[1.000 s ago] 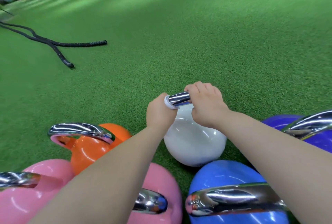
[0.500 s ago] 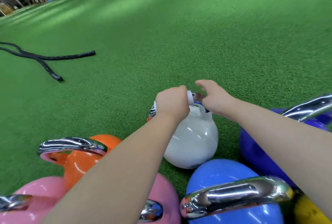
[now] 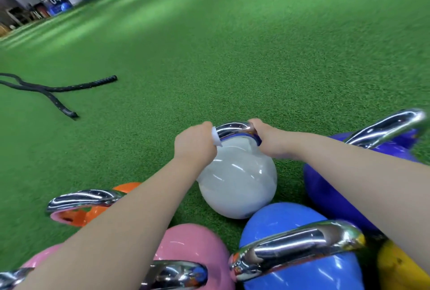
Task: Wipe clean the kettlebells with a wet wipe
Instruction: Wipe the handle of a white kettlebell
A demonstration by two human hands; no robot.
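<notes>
The step in hand looks to be the wiping of the chrome handle (image 3: 233, 128) of the white kettlebell (image 3: 237, 182), which stands upright on the green turf floor (image 3: 232, 57) just beyond a cluster of coloured ones. The left hand (image 3: 194, 143) is curled round the left end of that handle with the wet wipe (image 3: 216, 139) bunched under its fingers; only a white fold of the wipe shows at the edge of the fist. The right hand (image 3: 267, 139) is closed round the right end of the handle, and seems to steady the bell while the other rubs.

Nearer the camera lie a blue kettlebell (image 3: 290, 273), a pink kettlebell (image 3: 193, 243), an orange kettlebell (image 3: 125, 188) partly behind the left forearm, a purple kettlebell (image 3: 325, 192) on the right and a yellow one (image 3: 400, 271) at the lower right corner. Whether any of these are already wiped cannot be told from here.

The next move, in my judgement, calls for sliding the wipe along the bar toward the right hand, which must give way or shift its hold, then down over the horns and the round white body. The bell may rock on the soft turf, so a firm steadying grip matters. A black battle rope (image 3: 58, 89) lies well apart on the left
</notes>
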